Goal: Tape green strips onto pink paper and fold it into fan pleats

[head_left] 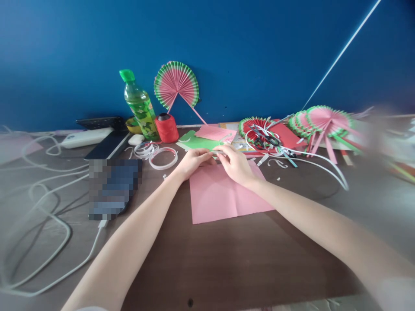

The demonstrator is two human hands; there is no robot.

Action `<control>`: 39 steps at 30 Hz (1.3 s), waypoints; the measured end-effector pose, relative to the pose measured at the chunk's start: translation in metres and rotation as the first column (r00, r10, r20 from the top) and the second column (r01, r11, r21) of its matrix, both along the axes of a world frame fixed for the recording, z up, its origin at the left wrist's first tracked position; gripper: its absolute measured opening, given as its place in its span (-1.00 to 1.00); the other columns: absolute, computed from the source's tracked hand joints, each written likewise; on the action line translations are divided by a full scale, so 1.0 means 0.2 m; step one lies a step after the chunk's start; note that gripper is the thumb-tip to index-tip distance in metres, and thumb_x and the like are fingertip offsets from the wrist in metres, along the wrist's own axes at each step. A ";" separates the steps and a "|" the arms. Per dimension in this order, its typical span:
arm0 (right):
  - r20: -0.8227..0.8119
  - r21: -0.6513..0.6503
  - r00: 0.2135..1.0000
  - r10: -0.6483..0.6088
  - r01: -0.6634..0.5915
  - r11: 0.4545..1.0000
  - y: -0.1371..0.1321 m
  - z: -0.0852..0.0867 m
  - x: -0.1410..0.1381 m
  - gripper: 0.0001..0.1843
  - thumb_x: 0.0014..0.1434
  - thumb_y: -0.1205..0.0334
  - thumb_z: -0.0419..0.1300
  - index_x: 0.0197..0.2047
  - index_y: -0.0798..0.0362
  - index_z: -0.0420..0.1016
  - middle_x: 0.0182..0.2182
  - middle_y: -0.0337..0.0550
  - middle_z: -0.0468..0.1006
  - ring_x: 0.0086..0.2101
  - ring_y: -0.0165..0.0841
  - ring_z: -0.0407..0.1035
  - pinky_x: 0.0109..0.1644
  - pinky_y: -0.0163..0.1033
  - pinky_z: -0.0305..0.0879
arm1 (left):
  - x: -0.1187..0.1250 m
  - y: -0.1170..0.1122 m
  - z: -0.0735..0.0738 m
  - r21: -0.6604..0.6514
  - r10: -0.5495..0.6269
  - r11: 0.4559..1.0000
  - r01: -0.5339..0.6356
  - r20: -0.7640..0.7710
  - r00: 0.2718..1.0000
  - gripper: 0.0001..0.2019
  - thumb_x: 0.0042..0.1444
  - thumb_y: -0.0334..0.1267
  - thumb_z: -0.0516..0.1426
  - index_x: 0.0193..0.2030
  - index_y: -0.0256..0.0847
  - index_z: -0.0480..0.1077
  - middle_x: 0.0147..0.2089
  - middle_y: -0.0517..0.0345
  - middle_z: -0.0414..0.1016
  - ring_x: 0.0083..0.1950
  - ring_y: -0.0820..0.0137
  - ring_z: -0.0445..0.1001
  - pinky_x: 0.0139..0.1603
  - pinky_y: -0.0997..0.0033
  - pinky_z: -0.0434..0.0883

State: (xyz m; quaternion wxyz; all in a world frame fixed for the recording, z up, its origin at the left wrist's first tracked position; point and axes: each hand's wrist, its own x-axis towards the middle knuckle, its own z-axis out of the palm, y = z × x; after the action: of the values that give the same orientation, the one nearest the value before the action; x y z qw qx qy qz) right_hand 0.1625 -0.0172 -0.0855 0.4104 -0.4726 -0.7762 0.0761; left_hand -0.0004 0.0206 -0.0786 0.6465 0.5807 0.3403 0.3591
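Note:
A pink sheet of paper (223, 196) lies on the brown table, a faint crease running down it. At its far edge my left hand (194, 163) and my right hand (234, 164) sit close together, fingertips nearly meeting. The fingers of both hands are bent and pinch that far edge, which they partly hide. Just beyond them are a green sheet (201, 143) and a pleated pink paper (217, 132).
A green-capped bottle (139, 103), a red thread spool (167, 128) and a roll of tape (163, 158) stand left. Finished paper fans (177, 84) lean on the blue wall and lie right (327, 121). A phone (118, 188) and white cables (68, 231) cover the left side.

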 end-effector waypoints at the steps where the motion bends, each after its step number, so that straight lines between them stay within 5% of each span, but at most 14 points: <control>1: -0.009 -0.003 1.000 0.000 0.000 1.000 0.00 0.00 0.00 -0.78 0.23 0.32 -0.07 -0.13 0.06 0.35 -0.19 -0.05 0.45 -0.28 -0.31 0.40 -0.21 -0.22 0.32 | 0.00 0.00 0.00 0.000 0.013 1.000 -0.013 0.002 1.000 -0.73 -0.13 -0.12 0.25 -0.42 -0.32 0.43 -0.46 0.11 0.52 -0.39 0.48 0.46 -0.25 0.48 0.36; 6: -0.001 0.010 1.000 -0.002 0.002 1.000 0.00 0.01 0.00 -0.75 0.23 0.33 -0.10 -0.13 0.06 0.36 -0.18 -0.04 0.42 -0.21 -0.29 0.36 -0.16 -0.20 0.29 | 0.01 0.00 0.00 0.048 0.102 0.994 -0.102 0.004 0.995 -0.79 -0.13 -0.20 0.25 -0.42 -0.30 0.40 -0.48 0.14 0.50 -0.40 0.46 0.46 -0.31 0.47 0.37; 11: -0.061 0.073 0.992 -0.110 0.114 0.991 -0.02 0.02 0.00 -0.79 0.20 0.27 -0.04 -0.11 0.06 0.31 -0.11 0.00 0.29 -0.34 -0.36 0.34 -0.31 -0.23 0.31 | 0.02 0.00 -0.01 0.070 0.138 0.988 -0.137 -0.008 0.990 -0.84 -0.11 -0.23 0.22 -0.45 -0.29 0.38 -0.48 0.16 0.50 -0.40 0.48 0.46 -0.28 0.47 0.38; 19: -0.078 0.115 0.996 0.037 -0.028 0.993 -0.01 0.00 0.00 -0.81 0.21 0.31 -0.05 -0.25 0.09 0.38 -0.27 -0.05 0.42 -0.29 -0.36 0.35 -0.25 -0.27 0.31 | 0.03 -0.02 -0.01 0.162 0.101 0.982 -0.092 -0.043 0.994 -0.85 -0.09 -0.23 0.22 -0.45 -0.29 0.43 -0.44 0.13 0.54 -0.35 0.47 0.48 -0.25 0.50 0.38; 27: -0.199 -0.006 0.979 0.032 -0.034 0.999 -0.01 0.01 0.01 -0.83 0.18 0.25 0.01 -0.30 0.07 0.40 -0.33 -0.11 0.52 -0.32 -0.35 0.42 -0.23 -0.23 0.34 | 0.03 -0.01 -0.04 0.318 0.183 0.937 -0.143 -0.099 0.978 -0.84 -0.07 -0.21 0.18 -0.39 -0.27 0.49 -0.37 0.13 0.55 -0.33 0.41 0.48 -0.25 0.46 0.39; 39: -0.204 -0.024 0.978 0.044 -0.050 0.998 -0.01 0.02 0.00 -0.85 0.10 0.31 0.03 -0.36 0.06 0.43 -0.31 -0.12 0.56 -0.27 -0.32 0.44 -0.19 -0.20 0.36 | 0.04 -0.03 -0.03 0.418 0.229 0.897 -0.144 -0.160 0.960 -0.89 -0.07 -0.31 0.14 -0.43 -0.26 0.49 -0.37 0.16 0.56 -0.31 0.41 0.48 -0.24 0.50 0.38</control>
State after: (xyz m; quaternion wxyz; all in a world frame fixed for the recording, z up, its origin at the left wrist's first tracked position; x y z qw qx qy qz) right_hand 0.1632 -0.0192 -0.0822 0.4788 -0.4497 -0.7399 0.1451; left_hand 0.0074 0.0137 -0.0840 0.4372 0.6995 0.3781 0.4203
